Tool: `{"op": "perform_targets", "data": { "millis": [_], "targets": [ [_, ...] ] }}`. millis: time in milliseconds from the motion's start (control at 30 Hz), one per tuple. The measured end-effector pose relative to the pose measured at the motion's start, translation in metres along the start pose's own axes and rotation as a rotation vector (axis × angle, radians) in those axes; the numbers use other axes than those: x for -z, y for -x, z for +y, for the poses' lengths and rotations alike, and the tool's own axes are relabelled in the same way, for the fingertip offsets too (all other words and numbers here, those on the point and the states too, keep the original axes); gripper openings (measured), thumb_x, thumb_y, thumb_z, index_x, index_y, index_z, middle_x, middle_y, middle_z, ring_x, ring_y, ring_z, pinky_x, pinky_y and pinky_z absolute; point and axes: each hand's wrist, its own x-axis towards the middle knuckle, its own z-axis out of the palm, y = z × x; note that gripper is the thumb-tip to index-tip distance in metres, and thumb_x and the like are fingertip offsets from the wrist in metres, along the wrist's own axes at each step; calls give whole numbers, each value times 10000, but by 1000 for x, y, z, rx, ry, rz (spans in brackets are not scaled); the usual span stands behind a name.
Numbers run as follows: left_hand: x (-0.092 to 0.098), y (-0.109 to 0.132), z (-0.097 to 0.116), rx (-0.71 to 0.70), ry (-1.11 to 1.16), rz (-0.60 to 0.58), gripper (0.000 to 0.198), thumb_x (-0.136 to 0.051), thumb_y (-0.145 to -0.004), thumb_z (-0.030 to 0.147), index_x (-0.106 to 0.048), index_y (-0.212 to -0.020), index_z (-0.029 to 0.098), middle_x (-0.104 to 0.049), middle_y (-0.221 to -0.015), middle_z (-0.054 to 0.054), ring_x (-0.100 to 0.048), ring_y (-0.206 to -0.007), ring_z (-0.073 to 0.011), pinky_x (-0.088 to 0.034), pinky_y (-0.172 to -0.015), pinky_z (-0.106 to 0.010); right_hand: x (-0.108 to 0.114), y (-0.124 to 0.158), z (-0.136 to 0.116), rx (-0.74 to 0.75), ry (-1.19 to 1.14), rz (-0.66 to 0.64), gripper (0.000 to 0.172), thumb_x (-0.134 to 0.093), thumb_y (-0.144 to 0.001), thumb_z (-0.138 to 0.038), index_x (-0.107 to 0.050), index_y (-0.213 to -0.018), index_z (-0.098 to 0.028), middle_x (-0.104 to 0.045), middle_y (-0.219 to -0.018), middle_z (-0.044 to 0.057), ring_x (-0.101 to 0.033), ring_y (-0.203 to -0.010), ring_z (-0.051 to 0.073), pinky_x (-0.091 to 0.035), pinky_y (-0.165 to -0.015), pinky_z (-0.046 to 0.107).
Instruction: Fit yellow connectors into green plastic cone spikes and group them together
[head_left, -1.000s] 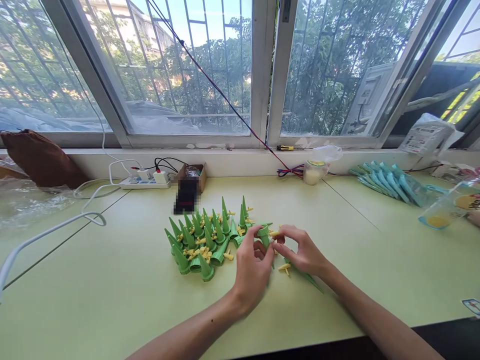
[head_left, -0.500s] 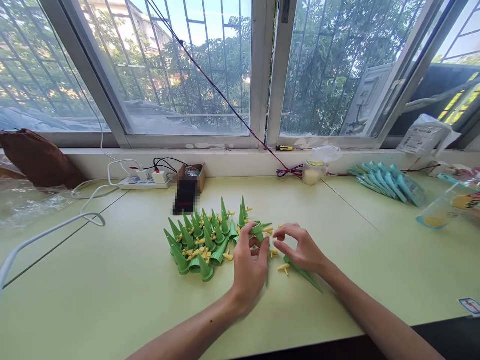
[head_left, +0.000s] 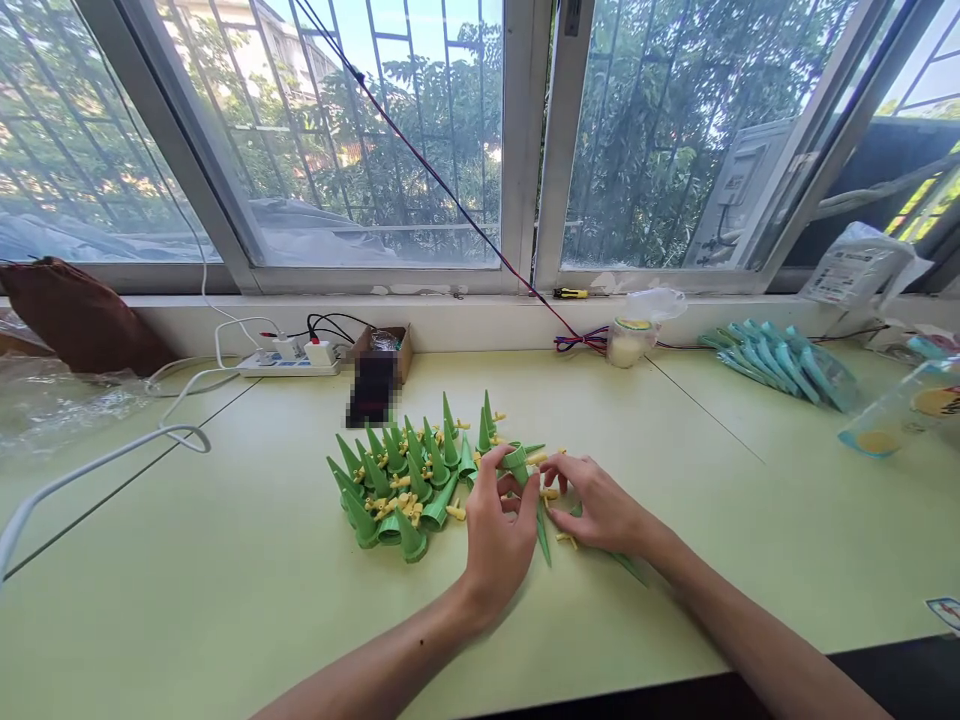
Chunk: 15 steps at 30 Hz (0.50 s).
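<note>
A heap of green plastic cone spikes (head_left: 401,480) with small yellow valve pieces (head_left: 405,505) among them lies on the pale green table (head_left: 225,560). My left hand (head_left: 499,530) is curled round one green spike (head_left: 525,475), whose tip points down toward me. My right hand (head_left: 596,505) rests low on the table just right of it, fingers bent over loose yellow pieces (head_left: 551,492) and another green spike (head_left: 626,565). What its fingertips pinch is hidden.
A power strip (head_left: 289,362) with cables, a small cardboard box (head_left: 386,345) and a blurred dark object (head_left: 373,390) stand behind the heap. A lidded jar (head_left: 626,340), teal packets (head_left: 780,360) and plastic bags (head_left: 892,415) lie to the right. A white cable (head_left: 97,465) loops at left.
My right hand has dropped from mid-air onto the loose yellow pieces on the table. My left hand has kept the green spike and tilted it slightly.
</note>
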Motion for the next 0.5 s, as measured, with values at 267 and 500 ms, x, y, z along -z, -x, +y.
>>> {"op": "perform_targets", "data": {
  "millis": [267, 500],
  "targets": [
    [0, -1, 1, -3, 4, -5, 314, -618, -912, 324, -468, -1170, 225, -689, -774, 11, -716, -688, -170, -527, -493, -221, 4, -1, -4, -14, 47, -72, 239, -687, -770, -155, -595, -986, -200, -651, -964, 49, -584, -827, 205, -449, -857, 387],
    [0, -1, 3, -25, -5, -5, 306, -618, -907, 295, -480, -1169, 219, -704, -801, -3, -702, -654, -151, -515, -493, -207, 2, 0, -4, -15, -23, -73, 177, -662, -814, -129, -597, -963, -200, -651, -897, 27, -583, -814, 194, -451, -874, 394]
  ]
}}
